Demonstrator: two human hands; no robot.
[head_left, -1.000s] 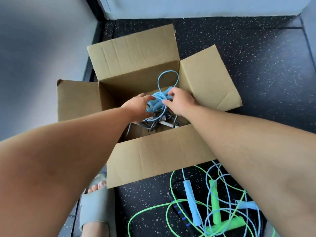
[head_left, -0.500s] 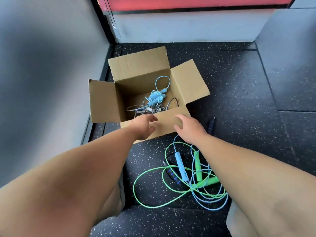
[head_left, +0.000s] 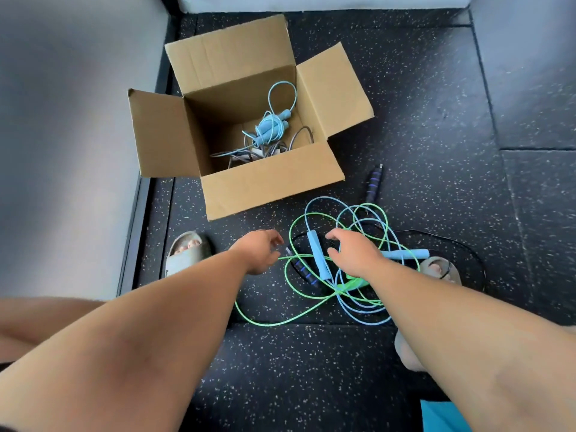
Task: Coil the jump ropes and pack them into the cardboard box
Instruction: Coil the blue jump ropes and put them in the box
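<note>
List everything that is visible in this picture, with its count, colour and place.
cardboard box: one, brown, open, on the floor
coiled jump rope: one, light blue, inside the box, on top
other cords: count unclear, grey and white, beneath it
green jump rope: one, green, tangled before the box
light blue jump rope: one, same tangle
black jump rope: one, blue-ringed handles, same tangle
floor: black, speckled
sandals: two, grey, on the feet
left hand: bare, empty, beside the tangle
right hand: bare, empty, over the tangle
</note>
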